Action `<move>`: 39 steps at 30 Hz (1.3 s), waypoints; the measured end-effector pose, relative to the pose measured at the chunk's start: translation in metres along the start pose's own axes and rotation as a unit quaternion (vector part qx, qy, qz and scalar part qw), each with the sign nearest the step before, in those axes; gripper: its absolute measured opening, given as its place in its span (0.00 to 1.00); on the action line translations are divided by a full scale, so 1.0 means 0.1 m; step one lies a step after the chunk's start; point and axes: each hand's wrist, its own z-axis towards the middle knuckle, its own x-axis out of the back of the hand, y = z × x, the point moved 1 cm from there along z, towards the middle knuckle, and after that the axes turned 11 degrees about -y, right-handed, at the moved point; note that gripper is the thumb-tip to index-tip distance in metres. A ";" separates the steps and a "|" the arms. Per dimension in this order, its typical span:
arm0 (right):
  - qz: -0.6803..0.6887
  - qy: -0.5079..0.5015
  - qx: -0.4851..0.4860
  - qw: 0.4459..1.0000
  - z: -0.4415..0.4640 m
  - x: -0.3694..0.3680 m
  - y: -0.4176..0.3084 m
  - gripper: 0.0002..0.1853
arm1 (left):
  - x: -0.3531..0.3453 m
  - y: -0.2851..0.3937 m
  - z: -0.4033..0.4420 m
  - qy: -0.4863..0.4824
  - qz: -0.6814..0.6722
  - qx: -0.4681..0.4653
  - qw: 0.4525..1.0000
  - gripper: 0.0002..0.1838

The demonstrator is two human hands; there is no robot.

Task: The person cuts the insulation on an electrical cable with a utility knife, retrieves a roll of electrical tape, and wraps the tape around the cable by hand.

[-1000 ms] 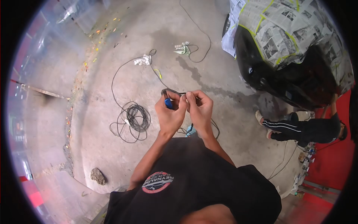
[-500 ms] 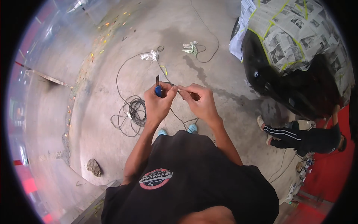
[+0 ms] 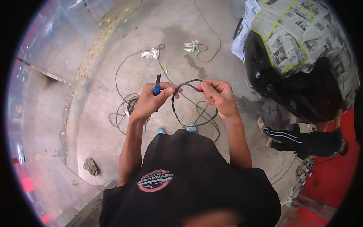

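My left hand (image 3: 149, 101) is closed around a blue-handled utility knife (image 3: 157, 90), its dark blade extended and pointing away from me. Between the thumb and fingers of that same hand runs a dark cable (image 3: 184, 125). My right hand (image 3: 222, 97) pinches another part of the cable, a hand's width to the right. From there the cable bows in a short arc between the hands, and a larger loop hangs beneath them. Part of this loop looks twisted. Whether a cable end lies within the right fingers is hidden.
A loose coil of cable (image 3: 131, 105) lies on the concrete floor at left. Crumpled white paper (image 3: 151, 53) and a greenish crumpled piece (image 3: 193, 47) lie farther ahead. A newspaper-masked dark car (image 3: 289, 38) stands right, with another person (image 3: 306, 140) beside it. A rock (image 3: 90, 167) sits lower left.
My hands have moved apart, the right one going rightward, and a cable loop now shows between and below them. The knife stays in my left hand.
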 end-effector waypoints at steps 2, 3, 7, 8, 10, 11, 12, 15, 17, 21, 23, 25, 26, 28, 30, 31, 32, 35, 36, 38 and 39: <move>0.020 -0.012 0.017 1.000 -0.01 0.09 -0.03 0.15 | -0.03 0.10 0.01 -0.037 0.030 -0.034 0.998 0.13; 0.036 -0.015 0.025 0.999 -0.01 0.13 -0.06 0.15 | -0.05 0.12 0.00 -0.043 0.020 -0.024 0.999 0.12; 0.018 -0.007 0.078 0.997 -0.04 0.17 -0.20 0.17 | -0.09 0.11 -0.01 -0.062 -0.009 -0.048 0.997 0.10; 0.018 -0.002 0.080 0.997 -0.05 0.17 -0.22 0.17 | -0.11 0.11 -0.02 -0.065 -0.018 -0.076 0.995 0.09; 0.021 0.006 0.081 0.996 -0.08 0.17 -0.25 0.17 | -0.14 0.15 -0.06 -0.060 -0.021 -0.098 0.993 0.07; 0.024 0.007 0.082 0.996 -0.09 0.17 -0.26 0.17 | -0.14 0.17 -0.07 -0.060 -0.010 -0.113 0.992 0.08; 0.027 0.007 0.082 0.996 -0.10 0.18 -0.26 0.17 | -0.15 0.18 -0.09 -0.058 0.002 -0.128 0.990 0.08; 0.106 -0.017 0.069 0.992 -0.09 0.21 -0.26 0.16 | -0.16 0.19 -0.11 -0.067 -0.013 -0.153 0.986 0.08; 0.187 -0.043 0.067 0.979 -0.07 0.23 -0.27 0.15 | -0.15 0.20 -0.12 -0.080 -0.031 -0.124 0.989 0.07; 0.350 -0.066 0.074 0.931 -0.06 0.29 -0.39 0.15 | -0.06 0.09 -0.16 -0.095 -0.111 -0.048 0.988 0.08; 0.389 -0.063 0.075 0.916 -0.08 0.31 -0.44 0.16 | -0.06 0.06 -0.21 -0.100 -0.140 -0.031 0.985 0.09; 0.391 -0.062 0.078 0.915 -0.09 0.32 -0.48 0.16 | -0.16 0.04 -0.18 -0.042 -0.077 -0.092 0.992 0.10; 0.390 -0.064 0.078 0.915 -0.10 0.32 -0.48 0.16 | -0.14 -0.01 -0.16 -0.040 -0.056 -0.123 0.990 0.10; 0.390 -0.069 0.080 0.915 -0.10 0.31 -0.47 0.16 | -0.14 -0.02 -0.16 -0.017 -0.008 -0.153 0.988 0.09; 0.385 -0.080 0.089 0.915 -0.10 0.34 -0.44 0.16 | -0.19 0.08 -0.21 0.024 0.049 -0.151 0.987 0.09; 0.382 -0.085 0.094 0.915 -0.11 0.35 -0.43 0.16 | -0.23 0.14 -0.21 0.072 0.163 -0.182 0.967 0.09; 0.320 -0.064 0.095 0.940 -0.13 0.35 -0.45 0.16 | -0.28 0.20 -0.22 0.119 0.273 -0.210 0.931 0.09; 0.102 -0.048 0.129 0.985 -0.33 0.25 -0.54 0.16 | -0.27 0.04 -0.06 0.241 0.422 -0.326 0.811 0.12; 0.015 -0.081 0.162 0.983 -0.44 0.17 -0.56 0.14 | -0.25 -0.01 -0.03 0.274 0.432 -0.346 0.786 0.13; -0.096 -0.159 0.190 0.964 -0.44 -0.10 -0.55 0.10 | -0.08 -0.08 -0.06 0.342 0.457 -0.350 0.743 0.14; -0.137 -0.193 0.182 0.954 -0.45 -0.21 -0.60 0.09 | -0.04 -0.09 -0.04 0.361 0.454 -0.360 0.731 0.15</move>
